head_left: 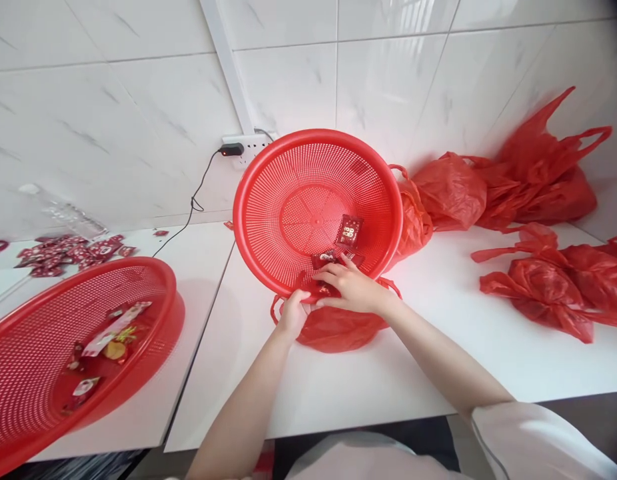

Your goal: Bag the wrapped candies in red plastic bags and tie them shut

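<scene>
A round red mesh basket (316,139) is tilted toward me above the white table, its inside facing me. My left hand (294,312) grips its lower rim, thumb on top. Reaching over that rim, my right hand (349,285) has its fingers spread on small dark red packets (327,257) at the basket's lower side; whether it grips one is hidden. Another dark red packet (349,231) with pale marks lies just above the fingers. Directly under the basket's lower rim sits a red plastic bag (341,330) with its handles out to both sides.
At the left stands a second red basket (163,273) holding a few wrapped items. Red packets (53,257) and a clear bottle (71,213) lie behind it. Filled red bags (451,190) line the wall; more (548,287) sit at the right. A black cable (193,200) hangs from a socket.
</scene>
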A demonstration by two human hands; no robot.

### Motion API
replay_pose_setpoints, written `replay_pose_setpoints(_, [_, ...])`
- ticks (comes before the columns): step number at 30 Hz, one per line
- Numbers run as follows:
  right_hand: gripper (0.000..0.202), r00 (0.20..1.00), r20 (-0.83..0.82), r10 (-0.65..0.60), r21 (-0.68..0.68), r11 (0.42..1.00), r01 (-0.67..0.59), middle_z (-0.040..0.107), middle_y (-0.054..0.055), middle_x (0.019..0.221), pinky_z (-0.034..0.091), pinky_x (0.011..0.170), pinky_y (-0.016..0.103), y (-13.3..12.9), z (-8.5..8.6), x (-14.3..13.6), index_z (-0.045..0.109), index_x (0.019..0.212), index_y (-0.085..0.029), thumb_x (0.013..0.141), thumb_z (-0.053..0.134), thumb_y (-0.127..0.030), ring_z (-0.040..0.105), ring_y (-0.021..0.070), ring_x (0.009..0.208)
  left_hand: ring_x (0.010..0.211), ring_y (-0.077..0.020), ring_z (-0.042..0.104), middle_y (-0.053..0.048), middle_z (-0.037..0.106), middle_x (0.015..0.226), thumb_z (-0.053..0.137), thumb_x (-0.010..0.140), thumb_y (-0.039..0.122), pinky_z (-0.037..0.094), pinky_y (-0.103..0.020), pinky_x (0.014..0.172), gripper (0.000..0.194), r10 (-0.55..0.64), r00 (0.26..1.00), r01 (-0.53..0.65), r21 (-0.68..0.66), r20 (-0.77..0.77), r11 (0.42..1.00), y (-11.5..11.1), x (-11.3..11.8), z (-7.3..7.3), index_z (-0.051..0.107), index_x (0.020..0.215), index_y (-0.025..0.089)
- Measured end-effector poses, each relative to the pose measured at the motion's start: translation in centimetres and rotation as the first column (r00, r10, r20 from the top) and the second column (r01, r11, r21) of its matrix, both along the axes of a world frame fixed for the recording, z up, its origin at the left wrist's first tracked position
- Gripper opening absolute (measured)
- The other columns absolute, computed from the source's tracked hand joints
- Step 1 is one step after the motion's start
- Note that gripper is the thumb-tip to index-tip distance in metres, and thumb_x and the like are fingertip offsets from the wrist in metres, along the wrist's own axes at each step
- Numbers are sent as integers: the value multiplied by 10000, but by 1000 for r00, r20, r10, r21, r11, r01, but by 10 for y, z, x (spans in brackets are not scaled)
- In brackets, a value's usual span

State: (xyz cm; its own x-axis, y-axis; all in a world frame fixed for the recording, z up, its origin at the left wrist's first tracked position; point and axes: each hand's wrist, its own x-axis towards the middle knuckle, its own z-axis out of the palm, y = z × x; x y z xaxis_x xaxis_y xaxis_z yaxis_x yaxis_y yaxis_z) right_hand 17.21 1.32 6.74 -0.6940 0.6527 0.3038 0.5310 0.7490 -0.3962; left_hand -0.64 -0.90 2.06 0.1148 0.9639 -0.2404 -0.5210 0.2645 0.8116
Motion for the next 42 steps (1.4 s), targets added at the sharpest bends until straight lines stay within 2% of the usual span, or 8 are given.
replay_pose_setpoints(4, [317,995,-87,53,-103,993,-61,648,72,1156,252,1150,529,7,4,10,618,1213,-239,900,575,-264,615,212,1079,1076,-303,633,-77,724,914,598,641,222,533,-472,905,228,-1,1000,1,20,8,1000,2,-2,1,661,847,148])
replay_pose_setpoints(7, [344,973,-223,-60,-227,974,8,677,71,1144,465,1005,396,11,4,14,636,1202,-230,870,565,-172,653,197,1028,1061,-316,642,-89,724,859,586,635,223,536,-476,908,209,23,1000,-23,5,9,1000,4,-6,0,666,805,132])
replay_pose_setpoints(12, [360,821,-458,-339,-480,872,92,725,59,1050,518,930,363,13,12,21,645,1177,-184,837,640,-302,686,205,976,1011,-315,662,-92,726,822,585,621,216,553,-466,883,193,63,998,-63,-12,-4,998,7,-10,1,667,765,118])
replay_pose_setpoints(17, [406,857,-447,-258,-618,782,-86,728,68,996,542,854,343,11,22,33,643,1156,-141,806,675,-345,693,203,918,1008,-309,665,-109,735,860,572,634,209,559,-445,874,194,74,997,-74,-12,3,997,9,-10,1,671,765,106])
replay_pose_setpoints(22, [368,952,-277,-130,-555,830,-48,728,50,1000,544,850,342,6,22,31,673,1095,-187,779,705,-372,687,213,938,1006,-307,667,-116,737,870,574,634,221,546,-431,894,247,57,998,-57,-9,21,998,9,-9,2,686,813,92])
replay_pose_setpoints(30, [230,929,-293,-227,-262,953,151,711,52,1066,520,913,343,3,22,26,668,1059,-200,909,567,-341,674,186,977,1041,-316,655,-99,737,866,622,605,224,520,-442,918,222,61,998,-62,19,34,998,5,-5,1,674,793,117])
replay_pose_setpoints(39, [707,964,-11,-267,85,960,267,421,232,1468,186,1185,539,18,-12,11,367,1439,-48,916,518,-498,361,313,1397,1037,-294,657,-53,741,936,619,651,190,546,-387,837,311,-59,998,59,77,0,995,-10,9,-4,694,953,182])
replay_pose_setpoints(42, [729,975,57,-217,68,975,213,426,234,1463,250,1167,515,13,-15,7,386,1433,-32,925,466,-548,369,328,1387,1034,-287,657,-44,739,957,617,660,172,549,-380,831,362,-36,999,34,102,16,994,-12,12,-4,686,1016,189])
